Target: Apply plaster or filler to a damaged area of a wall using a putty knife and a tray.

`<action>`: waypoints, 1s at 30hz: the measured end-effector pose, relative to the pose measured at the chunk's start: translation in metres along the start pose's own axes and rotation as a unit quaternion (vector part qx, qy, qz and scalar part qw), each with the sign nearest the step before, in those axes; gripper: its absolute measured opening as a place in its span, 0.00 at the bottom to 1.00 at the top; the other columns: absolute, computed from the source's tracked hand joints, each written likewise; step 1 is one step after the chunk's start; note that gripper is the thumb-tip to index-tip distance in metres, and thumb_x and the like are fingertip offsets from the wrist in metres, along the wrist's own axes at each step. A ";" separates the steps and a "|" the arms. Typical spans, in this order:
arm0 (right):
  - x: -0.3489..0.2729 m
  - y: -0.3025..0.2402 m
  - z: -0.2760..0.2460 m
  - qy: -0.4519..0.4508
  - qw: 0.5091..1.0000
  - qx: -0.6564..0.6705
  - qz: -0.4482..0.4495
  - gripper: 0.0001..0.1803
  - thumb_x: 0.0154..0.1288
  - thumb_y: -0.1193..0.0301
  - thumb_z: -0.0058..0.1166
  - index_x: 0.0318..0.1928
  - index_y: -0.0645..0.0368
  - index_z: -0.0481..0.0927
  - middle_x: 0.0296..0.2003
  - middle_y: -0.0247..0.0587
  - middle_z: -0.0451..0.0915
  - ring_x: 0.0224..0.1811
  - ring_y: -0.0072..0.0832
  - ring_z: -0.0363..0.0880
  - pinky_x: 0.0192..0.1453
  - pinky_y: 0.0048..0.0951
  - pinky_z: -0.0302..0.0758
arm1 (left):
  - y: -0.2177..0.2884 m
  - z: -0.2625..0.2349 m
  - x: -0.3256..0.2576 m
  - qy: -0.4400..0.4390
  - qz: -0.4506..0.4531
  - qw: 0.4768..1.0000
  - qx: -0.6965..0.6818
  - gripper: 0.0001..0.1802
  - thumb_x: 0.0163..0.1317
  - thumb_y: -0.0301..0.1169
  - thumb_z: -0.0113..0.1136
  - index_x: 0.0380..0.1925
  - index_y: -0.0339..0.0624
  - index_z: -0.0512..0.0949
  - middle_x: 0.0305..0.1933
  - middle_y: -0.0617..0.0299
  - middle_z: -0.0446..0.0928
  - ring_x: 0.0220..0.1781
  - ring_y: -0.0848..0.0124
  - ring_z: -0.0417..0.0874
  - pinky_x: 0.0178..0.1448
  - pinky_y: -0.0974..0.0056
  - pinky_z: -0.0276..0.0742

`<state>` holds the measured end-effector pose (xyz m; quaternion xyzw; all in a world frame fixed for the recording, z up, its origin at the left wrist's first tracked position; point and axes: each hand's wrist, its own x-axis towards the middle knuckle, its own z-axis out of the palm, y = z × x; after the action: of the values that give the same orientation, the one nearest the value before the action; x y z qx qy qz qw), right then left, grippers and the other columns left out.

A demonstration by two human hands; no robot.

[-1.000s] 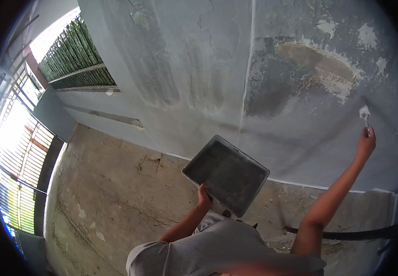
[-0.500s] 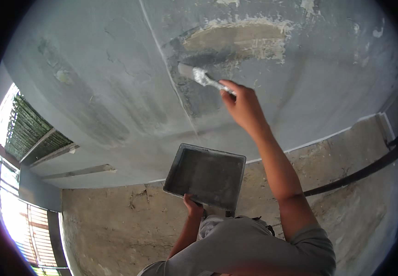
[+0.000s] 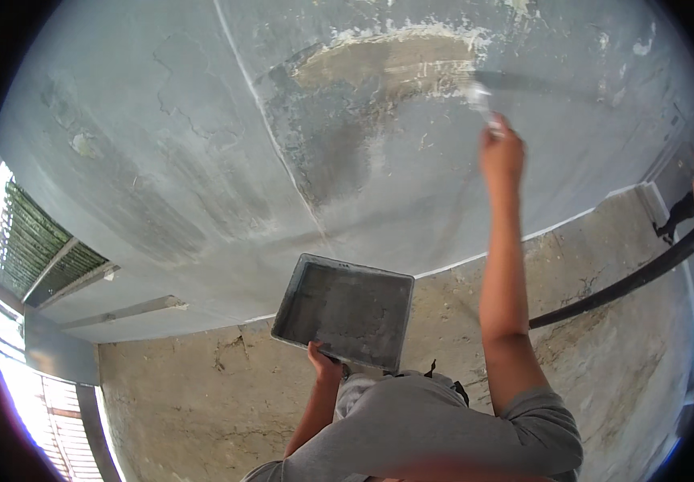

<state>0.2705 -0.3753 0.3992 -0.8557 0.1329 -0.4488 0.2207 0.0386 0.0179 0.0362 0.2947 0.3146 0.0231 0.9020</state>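
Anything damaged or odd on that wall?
Yes: the wall has a ragged tan patch with pale, flaky edges near the blurred tool in the right hand; grey surface looks stripped there. Dark streaks show farther left.

The left hand (image 3: pixel 325 365) grips a dark tray (image 3: pixel 345 313). The right hand (image 3: pixel 503 154) holds a blurred tool (image 3: pixel 479 98) up — near the tan wall patch (image 3: pixel 375 66).

Tool (image 3: pixel 482 100) blurred; left hand (image 3: pixel 325 362) partly hidden under tray (image 3: pixel 345 312)
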 end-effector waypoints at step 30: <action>-0.062 -0.103 -0.016 -0.144 0.965 0.134 -0.171 0.14 0.66 0.71 0.52 0.50 0.61 0.76 0.33 0.48 0.82 0.32 0.44 0.83 0.38 0.43 0.80 | 0.007 0.025 0.000 -0.072 -0.015 0.997 0.026 0.30 0.51 0.47 0.53 0.54 0.44 0.74 0.56 0.57 0.74 0.60 0.56 0.72 0.60 0.49 0.69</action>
<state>0.2249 -0.2641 0.4143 -0.8838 -0.1100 -0.3657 0.2704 0.0539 0.0102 0.0558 0.3142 0.2542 -0.0198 0.9145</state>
